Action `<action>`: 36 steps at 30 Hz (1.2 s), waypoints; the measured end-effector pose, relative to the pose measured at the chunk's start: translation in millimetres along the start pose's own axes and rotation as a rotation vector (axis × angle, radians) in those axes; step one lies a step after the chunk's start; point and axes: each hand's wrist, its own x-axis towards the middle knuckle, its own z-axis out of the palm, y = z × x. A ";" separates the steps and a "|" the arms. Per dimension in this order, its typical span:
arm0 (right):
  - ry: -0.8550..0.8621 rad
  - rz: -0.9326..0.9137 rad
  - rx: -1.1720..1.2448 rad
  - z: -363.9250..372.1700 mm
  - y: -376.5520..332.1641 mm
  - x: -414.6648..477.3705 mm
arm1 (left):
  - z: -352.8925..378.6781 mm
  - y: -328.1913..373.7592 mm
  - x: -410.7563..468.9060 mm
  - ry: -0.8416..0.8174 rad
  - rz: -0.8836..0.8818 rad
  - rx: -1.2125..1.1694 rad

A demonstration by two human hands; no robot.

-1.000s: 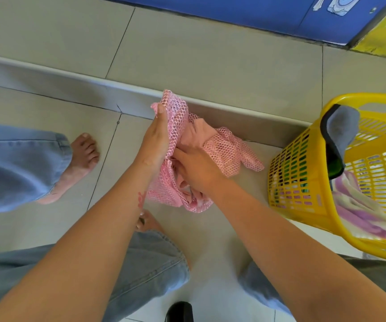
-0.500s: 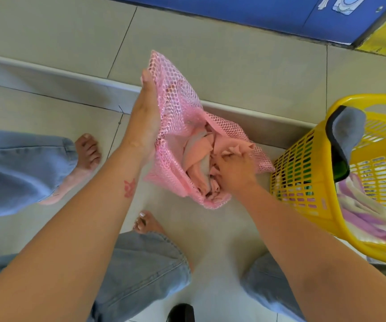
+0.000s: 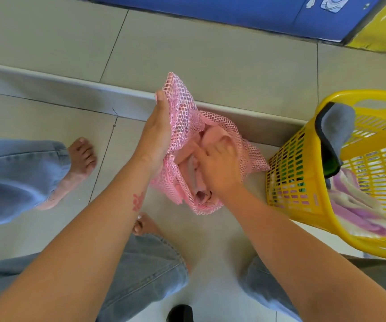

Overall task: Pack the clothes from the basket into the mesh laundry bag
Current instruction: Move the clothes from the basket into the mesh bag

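Note:
My left hand (image 3: 157,135) grips the rim of the pink mesh laundry bag (image 3: 187,117) and holds it up and open above the floor. A pale pink garment (image 3: 188,156) sits bunched inside the bag's mouth. My right hand (image 3: 220,166), blurred, presses down on that garment with its fingers spread. The yellow basket (image 3: 289,187) stands to the right on the floor. A grey cloth (image 3: 338,126) hangs over its rim, and a purple and white towel (image 3: 359,205) and something green (image 3: 331,166) lie inside.
A low tiled step (image 3: 71,89) crosses the floor behind the bag. Another person's bare foot (image 3: 78,163) and jeans leg are at the left. My own jeans legs fill the bottom. A blue panel (image 3: 233,12) runs along the top.
My left hand first raised the bag's rim, then lowered it slightly. My right hand went from deep in the bag to pressing the pink garment at its mouth.

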 end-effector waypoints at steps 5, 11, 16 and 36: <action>-0.382 -0.305 0.128 39.5 -14.6 -0.4 | 4.1 4.4 -6.1 -0.037 0.047 0.035; -0.433 -0.142 -0.072 25.2 -2.2 -10.7 | -14.1 18.9 -9.0 -0.014 0.070 0.028; -0.133 -0.010 0.186 -28.7 15.7 -21.9 | -2.1 17.5 -29.0 -0.033 0.069 0.084; 0.107 1.188 1.239 -96.0 159.8 -72.8 | 41.3 15.1 -56.6 -0.085 0.106 0.276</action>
